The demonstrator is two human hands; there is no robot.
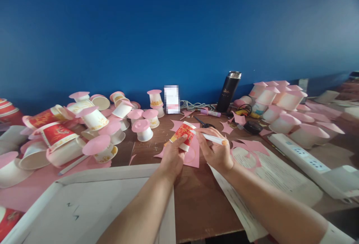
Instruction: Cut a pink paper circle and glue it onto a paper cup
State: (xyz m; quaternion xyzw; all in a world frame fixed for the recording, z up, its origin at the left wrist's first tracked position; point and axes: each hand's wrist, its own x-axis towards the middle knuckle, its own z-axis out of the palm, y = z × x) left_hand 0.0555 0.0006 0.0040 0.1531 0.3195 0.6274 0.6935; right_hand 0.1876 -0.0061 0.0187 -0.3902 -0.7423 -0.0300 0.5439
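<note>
My left hand is closed around a red paper cup with gold print, tilted on its side above the table. In my right hand is a slim white pen-shaped tube. Its front end is close to the cup's white rim; whether they touch I cannot tell. Beneath the cup lies a cut sheet of pink paper. Just behind my right hand are dark-handled scissors, partly hidden.
Several paper cups with pink paper tops crowd the left; more cups are stacked right. A black flask, a blurred-out white screen, a power strip, printed sheets and a white box lid surround my hands.
</note>
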